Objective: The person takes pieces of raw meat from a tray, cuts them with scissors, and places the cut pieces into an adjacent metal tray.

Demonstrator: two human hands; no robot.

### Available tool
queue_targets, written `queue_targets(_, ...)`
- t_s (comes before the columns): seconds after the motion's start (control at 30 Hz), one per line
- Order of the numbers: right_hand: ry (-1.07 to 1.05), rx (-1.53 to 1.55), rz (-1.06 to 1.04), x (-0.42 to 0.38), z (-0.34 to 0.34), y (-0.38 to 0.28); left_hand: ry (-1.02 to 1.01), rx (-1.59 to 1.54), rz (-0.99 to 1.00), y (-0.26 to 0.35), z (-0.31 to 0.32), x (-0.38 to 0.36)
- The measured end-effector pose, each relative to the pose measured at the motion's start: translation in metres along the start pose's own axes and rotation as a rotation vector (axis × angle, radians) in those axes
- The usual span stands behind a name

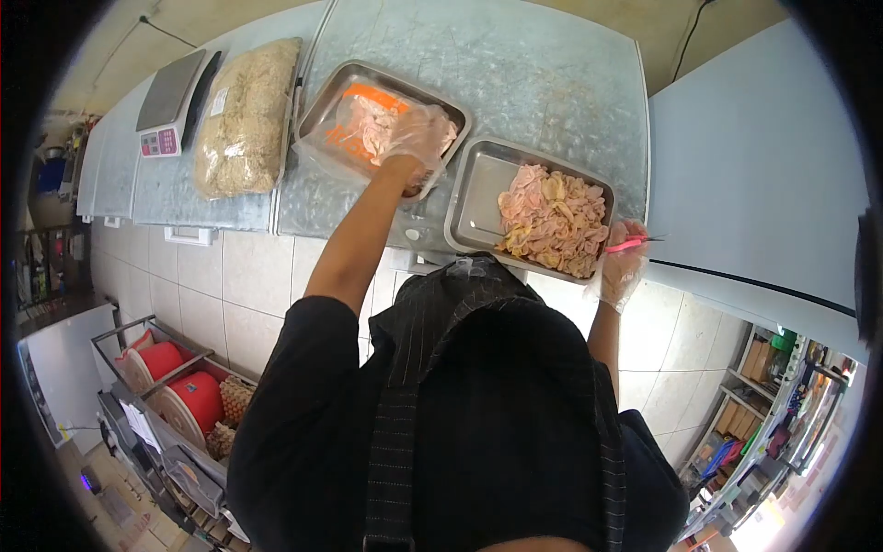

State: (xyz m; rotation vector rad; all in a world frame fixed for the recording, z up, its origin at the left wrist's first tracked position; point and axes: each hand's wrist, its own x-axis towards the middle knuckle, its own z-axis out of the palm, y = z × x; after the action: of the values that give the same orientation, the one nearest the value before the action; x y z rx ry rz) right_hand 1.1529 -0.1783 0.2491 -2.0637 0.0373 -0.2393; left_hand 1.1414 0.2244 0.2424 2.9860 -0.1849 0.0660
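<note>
My left hand (421, 136), in a clear plastic glove, reaches into a clear bag with orange print (372, 95) that lies in the left metal tray (324, 99). Pale pink meat pieces show inside the bag, and my fingers are blurred by the plastic. The right metal tray (478, 198) holds a heap of pale pink and yellowish meat pieces (556, 216) on its right side. Beside that tray's right edge is my right hand (625, 258), also gloved, closed around scissors with pink handles (627, 244), their tips pointing right.
A digital scale (170, 101) and a large clear bag of beige contents (246, 120) sit on the metal counter (515, 55) at the left. A pale blue surface (754, 166) stands at the right. Red round items (191, 405) are in a rack at the lower left.
</note>
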Motion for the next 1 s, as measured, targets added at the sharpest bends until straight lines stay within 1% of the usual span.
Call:
queue_targets(0.03, 0.009, 0.0, 0.004, 0.004, -0.004, -0.001, -0.015, 0.102, -0.145, 0.014, -0.03, 0.001)
queue_targets(0.07, 0.008, -0.041, 0.029, 0.006, -0.009, -0.005, -0.034, 0.207, -0.285, 0.025, -0.047, -0.002)
queue_targets(0.1, 0.003, -0.084, 0.06, 0.004, -0.013, -0.005, 0.139, 0.4, -0.165, 0.024, -0.048, -0.015)
queue_targets(0.13, 0.003, -0.086, 0.077, 0.003, -0.013, -0.003, 0.124, 0.4, -0.155, 0.03, -0.057, -0.017)
queue_targets(0.17, 0.029, -0.032, 0.051, 0.007, -0.01, 0.0, 0.232, -0.425, -0.568, 0.035, -0.068, -0.015)
queue_targets(0.2, 0.057, 0.022, 0.022, 0.009, -0.006, 0.0, 0.235, -0.861, -0.738, 0.035, -0.069, -0.014)
queue_targets(0.23, 0.054, 0.022, -0.012, 0.008, -0.002, -0.012, 0.313, -1.266, -0.947, 0.034, -0.07, -0.014)
queue_targets(0.27, 0.055, 0.024, -0.009, 0.009, 0.001, -0.024, 0.136, -0.853, -0.758, 0.025, -0.06, -0.01)
queue_targets(0.3, 0.027, -0.055, -0.074, 0.009, 0.005, -0.035, -0.029, -0.443, -0.556, 0.015, -0.046, -0.005)
queue_targets(0.33, -0.003, -0.136, -0.141, 0.009, 0.008, -0.043, -0.029, -0.442, -0.555, 0.003, -0.018, 0.001)
queue_targets(0.37, -0.005, -0.137, -0.143, 0.007, 0.012, -0.049, -0.057, -0.289, -0.469, -0.01, 0.02, 0.008)
queue_targets(0.4, -0.085, -0.066, -0.097, 0.007, 0.015, -0.054, -0.082, -0.138, -0.383, -0.006, 0.023, 0.012)
queue_targets(0.43, -0.164, 0.005, -0.052, 0.007, 0.018, -0.057, -0.076, -0.141, -0.387, -0.005, 0.024, 0.018)
queue_targets(0.5, -0.177, 0.013, -0.084, 0.007, 0.021, -0.059, -0.231, -0.112, -0.467, 0.0, 0.021, 0.03)
queue_targets(0.53, -0.189, 0.026, -0.107, 0.006, 0.024, -0.058, -0.228, -0.114, -0.469, 0.001, 0.018, 0.029)
queue_targets(0.57, -0.196, 0.035, -0.043, 0.005, 0.025, -0.058, -0.247, -0.073, -0.394, 0.002, 0.013, 0.029)
queue_targets(0.6, -0.195, 0.037, -0.051, 0.006, 0.025, -0.047, -0.264, -0.031, -0.317, 0.002, 0.009, 0.03)
queue_targets(0.67, -0.171, -0.365, -0.191, 0.002, 0.021, -0.022, -0.271, -0.031, -0.313, 0.002, 0.001, 0.028)
queue_targets(0.7, -0.175, -0.364, -0.188, -0.001, 0.02, -0.028, -0.282, -0.033, -0.312, 0.001, 0.0, 0.026)
queue_targets(0.77, -0.192, -0.115, -0.068, -0.003, 0.019, -0.052, -0.272, -0.019, -0.308, -0.011, 0.026, 0.032)
queue_targets(0.83, -0.156, -0.091, -0.072, -0.004, 0.017, -0.062, -0.254, -0.007, -0.297, -0.009, 0.024, 0.034)
queue_targets(0.9, -0.11, -0.061, -0.084, -0.004, 0.015, -0.066, -0.368, -0.023, -0.367, -0.008, 0.015, 0.035)
queue_targets(0.93, -0.09, -0.035, -0.112, -0.005, 0.015, -0.066, -0.357, -0.02, -0.362, -0.008, 0.013, 0.034)
queue_targets(1.0, -0.058, 0.0, -0.149, -0.002, 0.012, -0.063, -0.323, -0.142, -0.419, -0.009, 0.005, 0.031)
